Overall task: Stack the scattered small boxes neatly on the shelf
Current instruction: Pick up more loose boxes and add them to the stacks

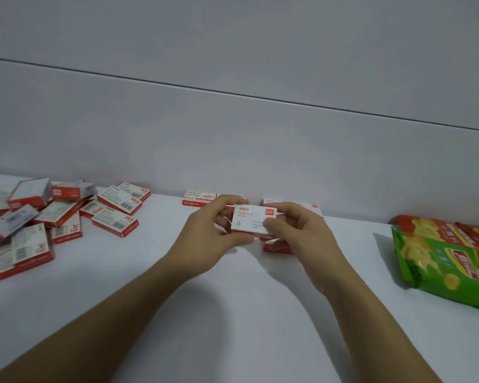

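Observation:
A small white and red box (250,219) is held between both hands over the middle of the white shelf (233,313). My left hand (208,233) grips its left end, my right hand (296,233) pinches its right end with the thumb on top. More red and white boxes lie behind and under the hands: one (198,199) by the back wall, one (296,203) to the right, one (274,246) partly hidden below the right hand. A scattered pile of several boxes (53,217) covers the left of the shelf.
Two snack bags lie at the right edge, a green one (440,269) over a red one (448,230). The grey back wall (233,150) rises right behind the boxes. Bare white shelf surface spreads in front of the hands.

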